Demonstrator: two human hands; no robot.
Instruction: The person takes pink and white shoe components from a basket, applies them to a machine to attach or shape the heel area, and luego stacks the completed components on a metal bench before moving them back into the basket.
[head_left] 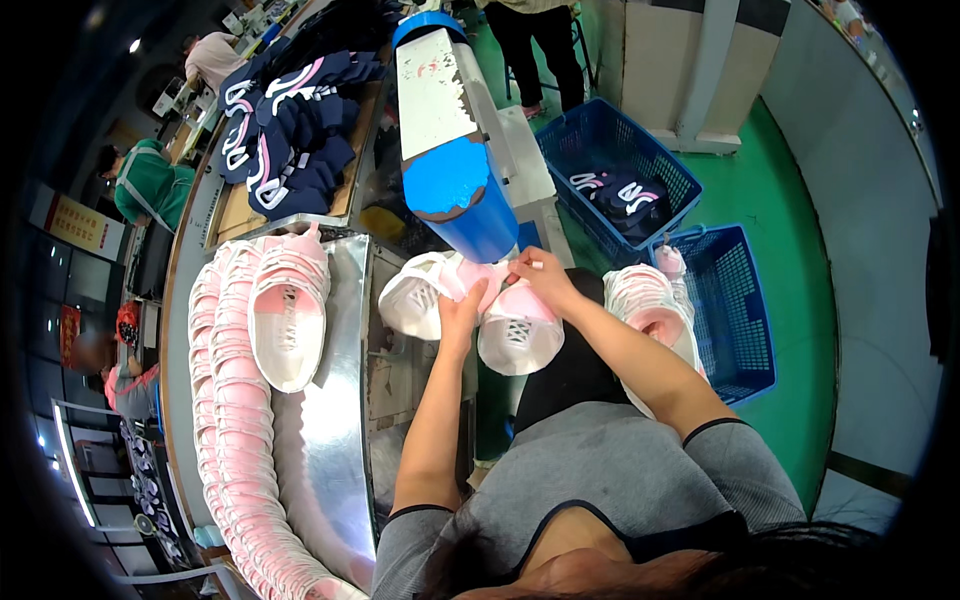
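Head view: the blue machine arm [448,182], its paint chipped to white along the top, reaches toward the person, and both hands are at work just below its near end. The left hand [460,312] grips a pink and white sneaker upper, thumb on top, between two rounded white sections. The right hand [541,274], close against the end of the machine arm, has its fingers curled in a pinch at the top of the right-hand sneaker upper [521,338], whose open side with crisscross lacing faces the camera. The left-hand sneaker upper [413,300] spreads out just left of the left hand, below the machine arm; whether the two uppers are joined is hidden by the fingers.

Left of the machine arm, a metal-topped worktop [335,440] carries a long curved row of nested sneaker uppers [240,420], with a single upper [289,335] lying over its far end. Farther up on that side lies a heap of navy shoe pieces [300,130] with white and pink trim. Right of the machine arm stand a blue basket [680,180] holding more navy pieces [630,198] and a second blue basket [755,320], with a bundle of pink and white uppers [648,312] beside it.
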